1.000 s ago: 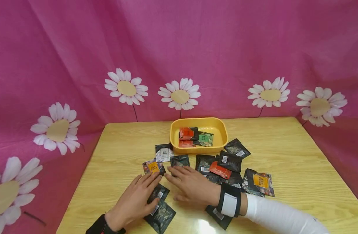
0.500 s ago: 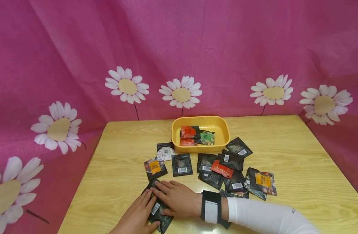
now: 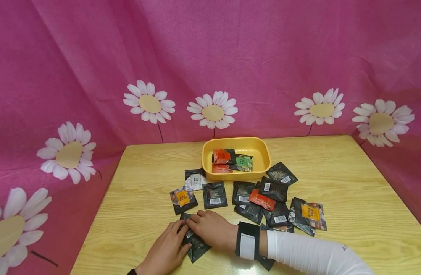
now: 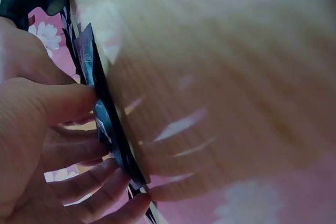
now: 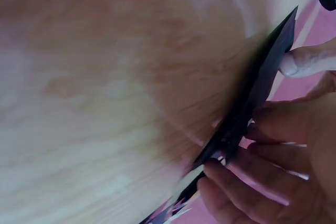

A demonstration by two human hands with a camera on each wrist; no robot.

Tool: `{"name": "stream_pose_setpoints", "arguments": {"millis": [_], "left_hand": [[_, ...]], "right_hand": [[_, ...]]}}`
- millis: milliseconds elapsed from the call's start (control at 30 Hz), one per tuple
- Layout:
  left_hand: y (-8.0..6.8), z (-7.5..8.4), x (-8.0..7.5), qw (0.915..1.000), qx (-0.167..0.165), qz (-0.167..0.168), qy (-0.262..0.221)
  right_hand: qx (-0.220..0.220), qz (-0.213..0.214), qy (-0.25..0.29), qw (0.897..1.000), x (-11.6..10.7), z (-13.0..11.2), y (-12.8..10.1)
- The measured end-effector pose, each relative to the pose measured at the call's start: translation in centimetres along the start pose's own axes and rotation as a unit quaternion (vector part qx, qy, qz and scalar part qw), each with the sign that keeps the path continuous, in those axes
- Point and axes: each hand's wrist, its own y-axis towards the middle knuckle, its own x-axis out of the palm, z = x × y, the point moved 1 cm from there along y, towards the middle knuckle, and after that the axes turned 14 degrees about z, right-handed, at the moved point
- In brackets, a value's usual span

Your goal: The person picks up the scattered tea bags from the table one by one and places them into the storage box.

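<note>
**Both hands on the black sachets at the table's near edge**

The left hand (image 3: 167, 250) and right hand (image 3: 210, 229) meet over a small stack of black sachets (image 3: 196, 242), fingers curled round its edges, lifting it off the wooden table (image 3: 351, 183). Barcode stickers show; the print is too small to read.

Black sachets (image 3: 196, 242) half hidden under hands; wrist views blurred.
</note>
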Motion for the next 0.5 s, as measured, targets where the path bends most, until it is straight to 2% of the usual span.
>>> {"name": "stream_pose_setpoints", "arguments": {"millis": [267,333,500], "left_hand": [[0.6,0.7,0.1,0.9991,0.011,0.04,0.002],[0.8,0.9,-0.1,0.9982,0.007,0.056,-0.02],[1.6,1.4,-1.1,0.9905,-0.038,0.077,-0.107]], "right_hand": [[0.056,0.031,0.077,0.995,-0.2,1.0,0.1],[0.065,0.035,0.091,0.993,-0.7,1.3,0.0],[0.076,0.047,0.114,0.99,-2.5,2.1,-0.3]]}}
